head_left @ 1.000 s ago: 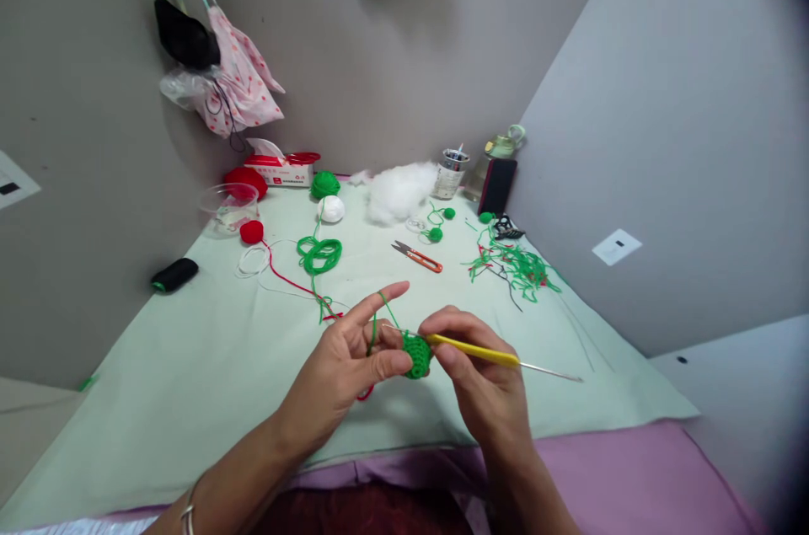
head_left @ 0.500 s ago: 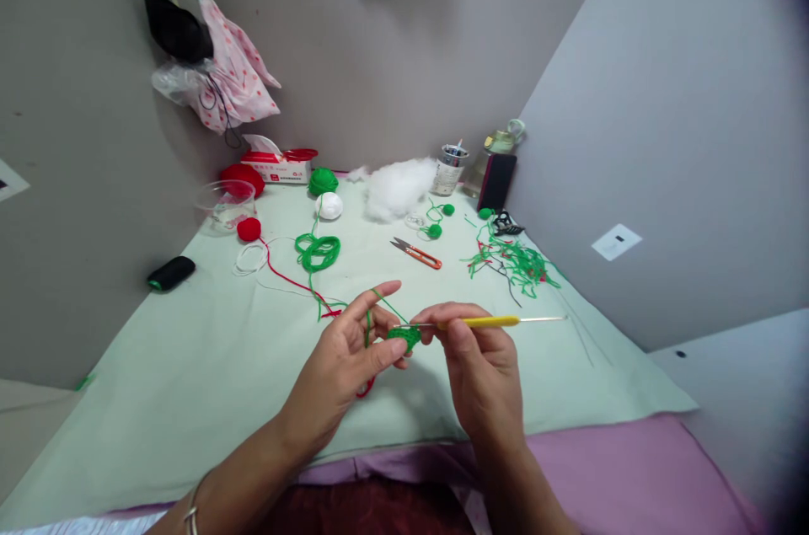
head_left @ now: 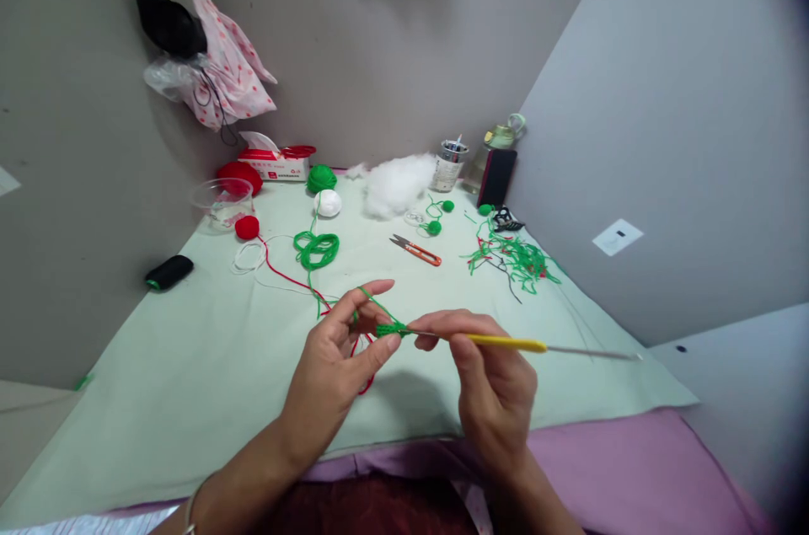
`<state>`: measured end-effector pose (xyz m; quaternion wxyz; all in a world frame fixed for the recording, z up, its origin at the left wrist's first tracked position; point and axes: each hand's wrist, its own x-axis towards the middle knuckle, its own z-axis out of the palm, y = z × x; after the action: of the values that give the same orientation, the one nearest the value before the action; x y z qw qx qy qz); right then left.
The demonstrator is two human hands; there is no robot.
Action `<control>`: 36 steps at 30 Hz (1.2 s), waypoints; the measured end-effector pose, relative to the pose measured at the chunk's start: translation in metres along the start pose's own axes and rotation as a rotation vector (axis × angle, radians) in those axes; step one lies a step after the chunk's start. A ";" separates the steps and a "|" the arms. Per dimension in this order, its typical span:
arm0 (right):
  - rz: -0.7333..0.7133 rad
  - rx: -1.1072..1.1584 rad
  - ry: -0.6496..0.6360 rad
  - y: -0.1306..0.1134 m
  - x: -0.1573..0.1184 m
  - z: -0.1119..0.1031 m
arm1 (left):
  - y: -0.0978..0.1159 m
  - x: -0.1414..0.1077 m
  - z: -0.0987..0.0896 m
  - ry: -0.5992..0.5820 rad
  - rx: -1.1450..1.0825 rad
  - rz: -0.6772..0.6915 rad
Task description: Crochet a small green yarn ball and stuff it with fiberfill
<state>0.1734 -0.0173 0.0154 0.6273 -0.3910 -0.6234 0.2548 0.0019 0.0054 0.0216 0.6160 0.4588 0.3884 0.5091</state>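
Note:
Between thumb and fingers, my left hand (head_left: 332,358) pinches a small green crochet piece (head_left: 390,329). Green yarn runs from that piece up over the raised index finger. My right hand (head_left: 496,379) grips a crochet hook (head_left: 506,342) by its yellow handle, and the metal tip meets the edge of the green piece. The hook's other metal end points out to the right. Under my left hand hangs a loop of red yarn (head_left: 366,384). Farther back lies a loose coil of green yarn (head_left: 317,250), with a strand leading toward my left hand.
Orange thread snips (head_left: 415,250) lie beyond my hands. White stuffing (head_left: 398,185), a green yarn ball (head_left: 322,179), a white ball (head_left: 328,203) and a clear plastic tub (head_left: 222,202) stand at the back. Yarn scraps (head_left: 522,261) and a phone (head_left: 496,179) are on the right.
My right hand has shifted slightly right and down, and the hook's far end now reaches farther right and lower. The green piece has turned flatter and moved a little left with my left hand.

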 end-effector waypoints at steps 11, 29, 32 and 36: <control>-0.402 -0.470 -0.065 0.008 -0.010 0.003 | 0.001 -0.004 0.010 -0.070 -0.239 -0.195; 0.186 0.293 0.084 0.006 0.004 0.004 | 0.009 0.001 0.000 -0.058 -0.203 -0.187; 0.156 0.253 0.040 0.004 0.007 0.008 | 0.008 0.000 0.003 -0.093 -0.210 -0.190; 0.015 0.088 0.030 0.005 0.004 0.014 | 0.004 -0.001 0.007 -0.060 -0.203 -0.178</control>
<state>0.1604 -0.0088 0.0127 0.6513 -0.3715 -0.5992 0.2807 0.0073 0.0038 0.0275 0.7132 0.3730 0.3555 0.4753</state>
